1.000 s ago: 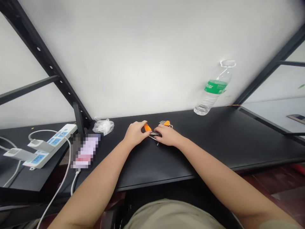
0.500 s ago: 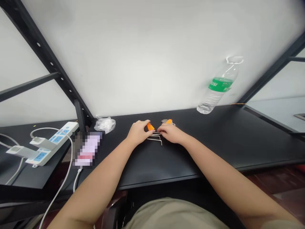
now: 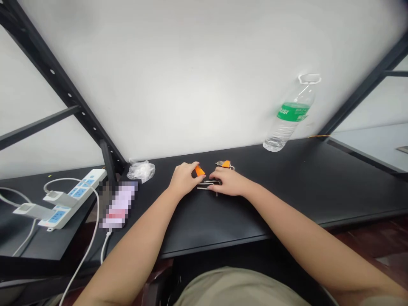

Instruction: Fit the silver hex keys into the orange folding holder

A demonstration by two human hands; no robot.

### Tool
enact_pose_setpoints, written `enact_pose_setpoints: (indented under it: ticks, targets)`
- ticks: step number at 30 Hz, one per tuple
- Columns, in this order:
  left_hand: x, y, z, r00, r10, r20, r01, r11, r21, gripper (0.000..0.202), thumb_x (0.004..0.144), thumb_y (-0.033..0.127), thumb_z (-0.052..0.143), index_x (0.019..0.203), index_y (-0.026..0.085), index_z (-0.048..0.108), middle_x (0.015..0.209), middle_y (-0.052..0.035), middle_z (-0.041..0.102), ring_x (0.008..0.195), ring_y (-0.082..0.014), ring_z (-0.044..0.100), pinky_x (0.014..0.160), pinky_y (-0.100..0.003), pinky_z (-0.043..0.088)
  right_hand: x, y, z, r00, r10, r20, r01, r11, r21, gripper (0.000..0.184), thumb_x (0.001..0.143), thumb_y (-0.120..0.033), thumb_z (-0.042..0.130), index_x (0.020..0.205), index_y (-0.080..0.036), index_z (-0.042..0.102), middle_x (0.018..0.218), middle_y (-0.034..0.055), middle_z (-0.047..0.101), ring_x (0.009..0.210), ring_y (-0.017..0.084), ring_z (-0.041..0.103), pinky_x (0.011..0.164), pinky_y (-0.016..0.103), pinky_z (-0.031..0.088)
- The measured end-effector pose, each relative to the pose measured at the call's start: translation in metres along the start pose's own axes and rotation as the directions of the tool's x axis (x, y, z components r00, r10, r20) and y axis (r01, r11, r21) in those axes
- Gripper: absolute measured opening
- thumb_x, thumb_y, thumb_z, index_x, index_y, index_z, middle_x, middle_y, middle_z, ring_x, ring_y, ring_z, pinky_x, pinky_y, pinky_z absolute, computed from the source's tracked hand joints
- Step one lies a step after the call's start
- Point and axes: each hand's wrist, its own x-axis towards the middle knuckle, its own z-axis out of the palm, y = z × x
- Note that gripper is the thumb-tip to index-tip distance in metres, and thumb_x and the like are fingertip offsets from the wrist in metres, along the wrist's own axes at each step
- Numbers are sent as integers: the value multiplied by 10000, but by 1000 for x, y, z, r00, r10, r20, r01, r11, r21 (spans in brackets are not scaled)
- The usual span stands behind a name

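Black desk (image 3: pixel 287 191) runs along a white wall (image 3: pixel 204 63), dark shelf frame (image 3: pixel 63 85) at both sides. Clear water bottle (image 3: pixel 288 117) w/ green label stands at the back right, well apart from the hands. White power strip (image 3: pixel 72 197) w/ plugs and cables lies far left, a phone (image 3: pixel 117 204) beside it, a crumpled plastic bag (image 3: pixel 141 171) near the wall.

Left hand (image 3: pixel 184 180) is closed round an orange holder (image 3: pixel 199 171), thumb and fingers pinching it just above the desk. Right hand (image 3: pixel 229 182) lies flat, fingers pressing on a bunch of hex keys (image 3: pixel 208 184) on the desk between both hands. A second orange holder (image 3: pixel 225 164) w/ keys sits just behind the right hand.

Risk, imo: keys are thin and loose, so a sideways push by the right fingers could fan them out or roll one to the desk edge; the pinched holder could slip, since the grip is only at fingertips.

Vs 0.5 s ago: right hand has come down over the keys, which lay more exposed then; the left's grip is unchanged. View shifted slightly.
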Motion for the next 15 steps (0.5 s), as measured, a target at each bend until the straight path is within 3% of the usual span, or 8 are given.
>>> enact_pose_setpoints:
  ticks: [4,8,12,15]
  targets:
    - [0,0,-1,1000,24,6,-24,999,32,543,893,463,683,1374,223,612,1167,-68,733,1089,-267,639,964,-393,483,-2,-16,10,1000,-6,4,6,1000,-23,328,870,-334,691,1179,-225,681,1051,77,617,835,195,603,762,311,462]
    - [-2,1,-2,999,40,15,-40,999,18,545,892,429,680,1391,225,599,1186,-62,727,1102,-258,636,973,-381,480,0,-18,13,999,-35,-13,36,999,39,214,848,-274,673,1052,-208,680,1009,66,616,850,191,610,789,316,474]
    - [-2,6,-2,996,66,53,-68,997,39,514,870,416,701,1346,236,628,1143,-60,733,1074,-260,640,965,-392,481,6,-9,12,986,112,-123,-72,953,293,197,889,-367,645,999,-204,635,928,43,646,786,179,611,734,324,499]
    - [-3,14,-3,992,100,76,-102,994,35,476,875,410,693,1321,254,634,1157,-55,733,1078,-267,635,958,-413,473,12,-4,15,966,228,-123,-118,808,577,225,907,-396,618,1029,-212,574,902,20,658,728,161,629,686,319,526]
